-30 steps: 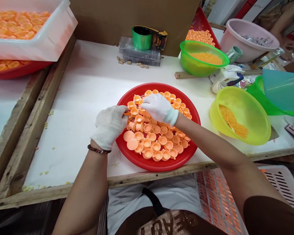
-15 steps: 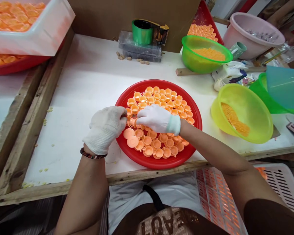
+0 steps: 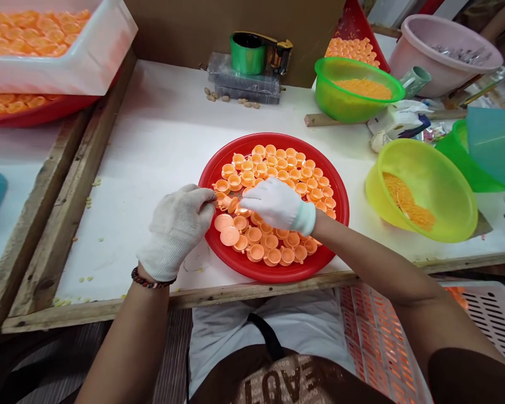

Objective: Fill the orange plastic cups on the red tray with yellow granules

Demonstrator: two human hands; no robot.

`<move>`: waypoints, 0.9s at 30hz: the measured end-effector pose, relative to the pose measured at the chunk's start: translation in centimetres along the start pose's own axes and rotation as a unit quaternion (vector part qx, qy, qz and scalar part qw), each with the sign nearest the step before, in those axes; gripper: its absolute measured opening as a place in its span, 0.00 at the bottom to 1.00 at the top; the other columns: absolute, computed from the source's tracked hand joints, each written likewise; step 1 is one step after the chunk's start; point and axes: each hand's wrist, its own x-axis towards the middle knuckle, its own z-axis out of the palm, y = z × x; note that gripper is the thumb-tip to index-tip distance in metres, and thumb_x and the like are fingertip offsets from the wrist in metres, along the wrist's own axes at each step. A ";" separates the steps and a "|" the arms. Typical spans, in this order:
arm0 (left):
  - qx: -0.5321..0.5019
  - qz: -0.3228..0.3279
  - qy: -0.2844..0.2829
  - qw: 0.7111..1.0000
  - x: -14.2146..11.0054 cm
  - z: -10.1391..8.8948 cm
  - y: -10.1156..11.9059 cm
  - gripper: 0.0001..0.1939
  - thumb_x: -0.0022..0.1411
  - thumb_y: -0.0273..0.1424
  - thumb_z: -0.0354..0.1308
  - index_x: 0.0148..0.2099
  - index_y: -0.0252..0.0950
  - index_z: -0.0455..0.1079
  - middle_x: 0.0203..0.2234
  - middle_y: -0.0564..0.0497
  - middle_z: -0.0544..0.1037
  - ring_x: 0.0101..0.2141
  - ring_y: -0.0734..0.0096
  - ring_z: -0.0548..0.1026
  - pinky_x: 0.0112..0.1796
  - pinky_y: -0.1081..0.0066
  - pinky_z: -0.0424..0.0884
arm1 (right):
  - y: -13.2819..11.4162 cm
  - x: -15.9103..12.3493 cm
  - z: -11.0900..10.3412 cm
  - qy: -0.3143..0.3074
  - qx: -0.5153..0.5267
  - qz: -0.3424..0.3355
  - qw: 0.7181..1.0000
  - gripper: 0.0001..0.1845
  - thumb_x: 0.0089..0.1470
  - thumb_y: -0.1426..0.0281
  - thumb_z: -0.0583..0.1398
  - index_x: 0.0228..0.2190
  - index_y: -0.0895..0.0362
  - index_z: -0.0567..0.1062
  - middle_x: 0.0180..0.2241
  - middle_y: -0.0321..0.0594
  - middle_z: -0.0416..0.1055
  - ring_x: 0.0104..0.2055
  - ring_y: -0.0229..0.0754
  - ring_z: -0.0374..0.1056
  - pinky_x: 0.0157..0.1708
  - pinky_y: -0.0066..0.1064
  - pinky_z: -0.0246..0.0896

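Observation:
Many small orange toy cups (image 3: pixel 271 242), several of them on saucers, fill a round red tray (image 3: pixel 235 269) in front of me. My left hand (image 3: pixel 174 233), in a white knit glove, is at the tray's left rim. Its thumb and forefinger are pinched beside the cups; what is between them is hidden. Over the middle of the tray is my right hand (image 3: pixel 273 205), gloved too. Its fingers are bent down and closed on a tilted toy cup (image 3: pixel 241 211), partly covered by them. Two flat orange saucers (image 3: pixel 229 236) lie at the tray's left side.
A yellow bowl (image 3: pixel 450 191) and a green bowl (image 3: pixel 340 104) with small orange pieces stand to the right. A white bin (image 3: pixel 88 76) of orange parts is at upper left. A tape roll (image 3: pixel 247 59) sits at the back. Wooden strips (image 3: pixel 73 210) edge the table.
My left hand has drawn slightly left and away from the cups at the rim. My right hand has shifted a little to the right. The whole view has moved slightly.

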 end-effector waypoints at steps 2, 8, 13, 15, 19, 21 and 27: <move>0.005 -0.003 -0.011 1.000 -0.9 0.1 0.1 0.19 0.68 0.37 0.50 0.47 0.36 0.80 0.42 0.42 0.81 0.40 0.55 0.78 0.42 0.58 0.70 | 0.1 1.8 0.0 -0.003 -0.014 0.022 1.000 0.17 0.65 0.81 0.53 0.47 0.58 0.78 0.43 0.43 0.76 0.36 0.43 0.62 0.34 0.38 0.44; 0.121 -0.006 -0.070 0.990 -3.1 0.9 1.5 0.18 0.69 0.41 0.53 0.45 0.37 0.80 0.47 0.40 0.78 0.43 0.48 0.78 0.43 0.53 0.69 | 1.0 4.8 0.8 -0.041 -0.055 -0.006 0.998 0.15 0.68 0.81 0.53 0.39 0.59 0.79 0.39 0.45 0.74 0.38 0.46 0.63 0.35 0.39 0.50; 0.123 -0.042 -0.027 0.991 -3.6 1.7 1.7 0.20 0.71 0.43 0.53 0.52 0.38 0.79 0.49 0.39 0.77 0.45 0.46 0.77 0.44 0.51 0.69 | 0.9 2.3 0.5 -0.041 -0.074 0.004 0.996 0.17 0.67 0.82 0.52 0.36 0.59 0.79 0.37 0.45 0.74 0.38 0.46 0.62 0.36 0.39 0.48; 0.137 -0.040 -0.013 0.990 -3.7 1.9 1.5 0.20 0.71 0.44 0.53 0.52 0.38 0.79 0.52 0.37 0.75 0.46 0.43 0.76 0.43 0.50 0.68 | 0.1 0.9 0.4 -0.038 -0.053 0.000 0.998 0.16 0.68 0.81 0.52 0.39 0.58 0.80 0.39 0.44 0.75 0.38 0.45 0.61 0.35 0.39 0.48; 0.128 -0.002 0.007 0.992 -3.7 2.3 1.4 0.16 0.69 0.40 0.54 0.48 0.39 0.81 0.59 0.35 0.72 0.55 0.36 0.71 0.48 0.45 0.67 | -1.8 -0.7 0.6 -0.026 -0.028 -0.035 0.999 0.15 0.69 0.78 0.54 0.41 0.55 0.81 0.44 0.43 0.75 0.39 0.44 0.62 0.35 0.39 0.45; 0.077 -0.022 0.024 0.996 -3.5 2.5 1.3 0.14 0.67 0.39 0.56 0.47 0.40 0.81 0.60 0.37 0.71 0.57 0.38 0.70 0.52 0.44 0.66 | -2.2 -0.9 0.7 -0.031 -0.040 -0.030 0.998 0.15 0.69 0.77 0.55 0.37 0.57 0.81 0.42 0.44 0.75 0.39 0.45 0.61 0.35 0.39 0.45; 0.029 -0.017 0.076 0.997 -2.6 2.3 1.1 0.11 0.68 0.34 0.55 0.42 0.40 0.80 0.52 0.44 0.81 0.52 0.49 0.76 0.53 0.50 0.66 | -1.6 -2.2 -0.3 0.021 -0.035 0.039 0.998 0.16 0.66 0.80 0.54 0.42 0.57 0.80 0.46 0.45 0.76 0.40 0.45 0.61 0.38 0.40 0.48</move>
